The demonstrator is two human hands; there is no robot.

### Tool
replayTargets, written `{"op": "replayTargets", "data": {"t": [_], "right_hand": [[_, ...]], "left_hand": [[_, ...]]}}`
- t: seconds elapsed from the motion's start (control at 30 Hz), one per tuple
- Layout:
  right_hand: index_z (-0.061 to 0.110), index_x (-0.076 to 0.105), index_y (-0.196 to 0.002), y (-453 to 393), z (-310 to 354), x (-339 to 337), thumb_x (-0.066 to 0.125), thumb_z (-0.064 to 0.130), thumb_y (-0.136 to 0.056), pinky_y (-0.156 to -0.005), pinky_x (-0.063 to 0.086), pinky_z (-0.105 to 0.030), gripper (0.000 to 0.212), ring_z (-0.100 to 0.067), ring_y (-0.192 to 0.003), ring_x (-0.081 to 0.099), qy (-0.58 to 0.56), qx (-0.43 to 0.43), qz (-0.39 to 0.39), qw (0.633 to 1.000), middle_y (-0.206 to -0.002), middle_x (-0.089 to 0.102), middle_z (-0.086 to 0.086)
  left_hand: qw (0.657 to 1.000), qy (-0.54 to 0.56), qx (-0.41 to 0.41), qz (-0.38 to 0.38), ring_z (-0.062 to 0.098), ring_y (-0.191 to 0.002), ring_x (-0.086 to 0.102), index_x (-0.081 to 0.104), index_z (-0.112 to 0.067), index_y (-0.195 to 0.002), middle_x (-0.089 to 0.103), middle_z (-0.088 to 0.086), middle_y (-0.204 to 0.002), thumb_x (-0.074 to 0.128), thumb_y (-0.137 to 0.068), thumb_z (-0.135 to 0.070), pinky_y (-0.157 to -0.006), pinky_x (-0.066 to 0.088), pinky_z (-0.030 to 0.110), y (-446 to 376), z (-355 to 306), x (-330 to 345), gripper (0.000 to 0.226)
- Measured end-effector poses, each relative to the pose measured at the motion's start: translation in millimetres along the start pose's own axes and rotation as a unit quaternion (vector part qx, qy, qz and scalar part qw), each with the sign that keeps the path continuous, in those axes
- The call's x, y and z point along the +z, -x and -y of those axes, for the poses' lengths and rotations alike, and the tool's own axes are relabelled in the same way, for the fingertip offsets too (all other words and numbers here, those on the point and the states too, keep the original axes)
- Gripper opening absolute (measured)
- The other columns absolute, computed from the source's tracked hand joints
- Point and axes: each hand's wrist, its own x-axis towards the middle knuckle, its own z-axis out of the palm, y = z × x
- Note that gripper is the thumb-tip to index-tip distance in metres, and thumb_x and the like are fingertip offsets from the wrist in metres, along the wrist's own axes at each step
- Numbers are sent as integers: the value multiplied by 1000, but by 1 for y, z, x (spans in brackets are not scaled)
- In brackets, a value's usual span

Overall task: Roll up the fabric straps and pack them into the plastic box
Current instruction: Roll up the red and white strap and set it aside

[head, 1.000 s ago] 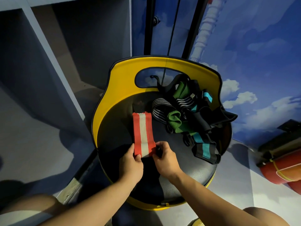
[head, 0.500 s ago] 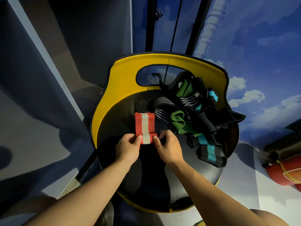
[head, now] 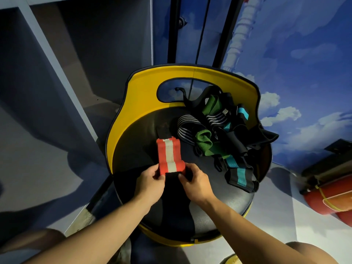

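Observation:
A red strap with a white middle stripe lies on the black seat of a yellow-backed chair. Its near end is curled into a roll with a black end piece. My left hand pinches the roll's left side. My right hand pinches its right side. A heap of other straps, striped black-white, green and black with teal, lies on the seat's far right. No plastic box shows in view.
A black-and-teal strap hangs near the seat's right edge. Grey shelving stands at the left. Red cylinders lie at the right against a sky-painted wall. My knees show at the bottom corners.
Both hands pulled back toward me with the roll, after moving it forward half a second ago. More flat red strap shows beyond the roll again.

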Motion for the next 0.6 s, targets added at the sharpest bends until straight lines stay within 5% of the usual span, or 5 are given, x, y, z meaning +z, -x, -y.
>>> {"op": "replayTargets", "data": {"t": [0.2,0.3,0.4,0.47,0.6], "right_hand": [[17,70,-116,-5,2,-8,60,35,-100,-67,40,-9,26,-12,-91,65,70,-41,32,996,-100,72,2],[14,71,-98,-18,6,-8,57,43,-100,-58,39,-15,32,-11,-74,60,73,-20,30,997,-79,65,7],[12,69,-90,-31,5,-4,58,50,-98,-58,42,-15,41,-11,-72,61,58,25,12,998,-78,67,3],[11,68,-98,-38,5,2,62,53,-94,-66,44,-22,42,-14,-82,63,28,39,-31,998,-88,69,0],[13,65,-108,-33,11,9,63,43,-97,-60,40,-6,32,3,-74,59,-47,53,-72,995,-84,65,9]], "left_hand": [[999,-54,7,6,12,-93,67,69,-25,-126,66,-15,-95,60,-101,-31,-82,54,29,-6,1,-9,27],[999,-36,-10,-15,19,-93,70,70,-20,-124,65,-10,-93,63,-98,-38,-89,58,39,-17,-5,-8,32],[998,-34,-3,-55,12,-88,64,71,-19,-114,65,-11,-93,65,-97,-39,-79,52,30,-25,-12,-5,27],[997,-2,0,-73,10,-95,61,70,-21,-117,64,-10,-101,68,-96,-35,-82,49,27,-30,-15,-2,26],[993,86,-34,-71,19,-107,66,72,-25,-121,71,-3,-115,69,-95,-33,-97,57,42,-33,-18,4,28]]}}
